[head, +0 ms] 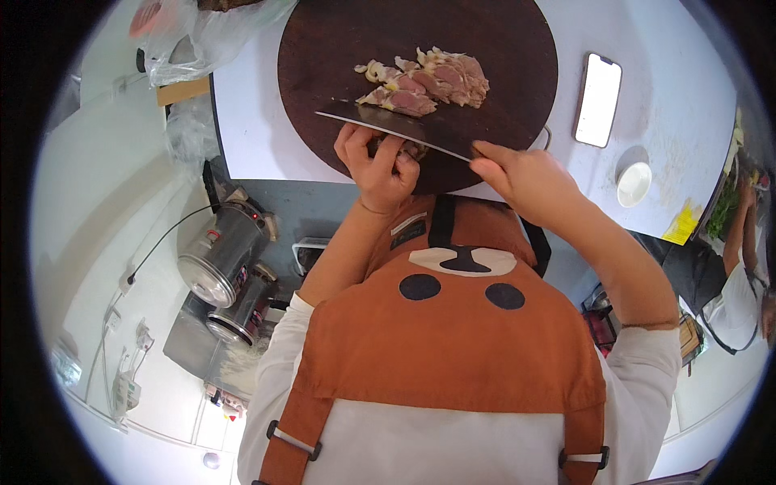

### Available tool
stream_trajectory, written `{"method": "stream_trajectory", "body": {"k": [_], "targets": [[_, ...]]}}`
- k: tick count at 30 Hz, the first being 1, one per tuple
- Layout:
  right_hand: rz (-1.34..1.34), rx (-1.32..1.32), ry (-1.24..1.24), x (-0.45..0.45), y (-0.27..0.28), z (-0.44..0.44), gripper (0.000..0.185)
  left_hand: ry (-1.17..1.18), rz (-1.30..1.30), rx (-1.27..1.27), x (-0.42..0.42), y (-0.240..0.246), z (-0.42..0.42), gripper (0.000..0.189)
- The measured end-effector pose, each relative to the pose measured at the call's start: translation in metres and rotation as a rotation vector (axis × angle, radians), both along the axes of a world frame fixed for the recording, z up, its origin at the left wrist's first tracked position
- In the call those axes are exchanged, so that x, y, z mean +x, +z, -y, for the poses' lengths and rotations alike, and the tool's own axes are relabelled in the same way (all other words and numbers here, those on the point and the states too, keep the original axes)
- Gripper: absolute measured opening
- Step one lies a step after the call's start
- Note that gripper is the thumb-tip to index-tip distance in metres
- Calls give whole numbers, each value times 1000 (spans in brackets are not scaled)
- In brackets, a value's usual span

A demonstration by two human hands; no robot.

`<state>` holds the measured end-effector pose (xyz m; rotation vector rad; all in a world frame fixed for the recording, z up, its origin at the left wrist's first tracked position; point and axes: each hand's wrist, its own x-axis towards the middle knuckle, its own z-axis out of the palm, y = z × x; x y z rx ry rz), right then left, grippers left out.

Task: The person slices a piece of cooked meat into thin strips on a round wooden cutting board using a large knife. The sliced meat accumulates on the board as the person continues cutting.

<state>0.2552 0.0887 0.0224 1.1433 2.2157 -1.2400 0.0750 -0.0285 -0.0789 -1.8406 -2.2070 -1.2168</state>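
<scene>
My right hand (524,179) grips the handle of a cleaver (394,123), whose wide blade slants across a round dark chopping board (497,36). On the near side of the blade, the curled fingers of my left hand (377,167) hold down a piece of meat (418,150), mostly hidden under them. The left knuckles are close against the blade. Beyond it lies a pile of sliced cooked meat (445,79) with pale fatty skin at its edges. Where the blade's lower edge meets the meat or board is hidden.
Right of the board are a smartphone (598,100) with a lit screen and a small white bowl (634,184). Clear plastic bags (194,54) hang over the table's left side. Two metal cylindrical appliances (224,251) stand lower left. Another person's arm (735,227) shows at far right, near leafy greens (721,209).
</scene>
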Motion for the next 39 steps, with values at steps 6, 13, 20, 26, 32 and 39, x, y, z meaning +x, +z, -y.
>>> {"method": "stream_trajectory", "body": {"k": [6,13,20,26,32,39], "targets": [[-86,-33,-39,-4,-1,-6,48,15,31,43,5,0,-1,27],[-92,-82,-102,13,32,-3,43,22,-2,22,4,-1,1,26],[108,-111,60,35,72,-12,44,26,-30,36,3,-7,3,28],[116,-129,92,-5,52,-18,48,40,21,29,4,-11,3,28],[17,-193,75,-11,40,-20,48,20,33,-10,1,-9,5,29],[63,-162,99,-7,44,-20,47,59,76,-19,2,-10,6,30]]}}
